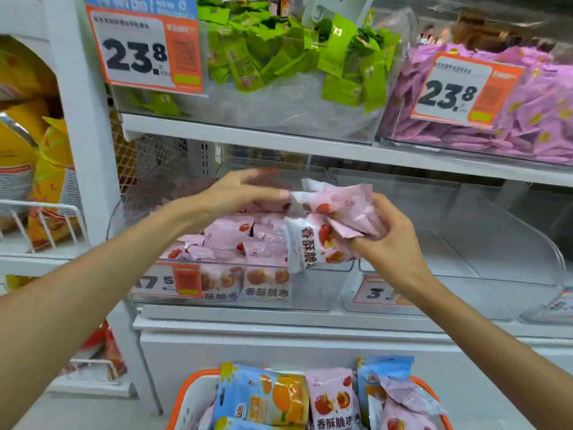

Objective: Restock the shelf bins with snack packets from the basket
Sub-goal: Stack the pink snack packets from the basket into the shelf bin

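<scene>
My right hand (392, 240) grips a bunch of pink snack packets (328, 218) in front of the middle shelf. My left hand (238, 193) reaches over the clear shelf bin (310, 293), fingers spread and blurred, its fingertips touching the edge of the held packets. The bin holds several pink packets (229, 240) of the same kind. Below, the orange-rimmed white basket (192, 398) carries more pink packets (333, 398) and blue-and-orange packets (263, 395).
To the right stands another clear bin (459, 243). The shelf above holds a bin of green packets (279, 57) and a bin of pink-purple packets (533, 119), each with a 23.8 price tag. Yellow bags (40, 169) fill the rack at left.
</scene>
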A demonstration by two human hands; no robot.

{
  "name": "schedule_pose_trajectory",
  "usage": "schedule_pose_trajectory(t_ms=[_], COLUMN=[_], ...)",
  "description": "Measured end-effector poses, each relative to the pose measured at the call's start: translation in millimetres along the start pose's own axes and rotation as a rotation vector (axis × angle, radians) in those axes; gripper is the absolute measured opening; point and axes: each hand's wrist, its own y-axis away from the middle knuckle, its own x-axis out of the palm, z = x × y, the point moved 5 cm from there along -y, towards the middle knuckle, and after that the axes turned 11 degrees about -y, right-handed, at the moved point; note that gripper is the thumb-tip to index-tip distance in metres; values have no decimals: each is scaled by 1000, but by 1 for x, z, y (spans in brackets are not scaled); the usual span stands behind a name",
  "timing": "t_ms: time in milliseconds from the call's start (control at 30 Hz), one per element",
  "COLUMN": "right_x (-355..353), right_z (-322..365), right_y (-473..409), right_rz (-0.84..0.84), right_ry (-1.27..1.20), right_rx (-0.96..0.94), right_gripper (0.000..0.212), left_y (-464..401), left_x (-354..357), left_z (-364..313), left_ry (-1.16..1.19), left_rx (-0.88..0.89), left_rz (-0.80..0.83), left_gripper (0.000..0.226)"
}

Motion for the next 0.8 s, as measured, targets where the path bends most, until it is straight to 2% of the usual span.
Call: schedule_pose_trajectory(t_ms=[67, 133, 200, 300, 367, 433, 633, 800], right_x=[-8, -12, -13, -13, -12, -9, 5, 30], right_z=[-6, -5, -5, -6, -4, -1, 3, 1], right_y=[-6, -13, -18, -19, -20, -21, -30, -40], right_rz=[-58, -66, -57, -76, -76, -65, -27, 53], right_ry=[-58, -39, 0, 31, 69, 135, 486, 831], right_rx=[27, 14, 5, 8, -4, -4, 44, -21], right_gripper=[42, 42, 46, 47, 47, 49, 56, 53], left_y=[-23, -44, -52, -48, -47, -47, -48, -57], left_x=[2, 17, 38, 63, 71, 80, 76, 73], left_z=[12, 1, -17, -30, -23, -13, 6, 21], left_ry=[-53, -213, -369, -708, -855, -927, -1016, -1050], left_rx=[-147, -171, -100, -153, -211, -203, -85, -99], left_rz=[-95, -9, 151, 320, 344, 380, 339, 349], left_gripper=[43, 32, 20, 39, 48, 51, 59, 51])
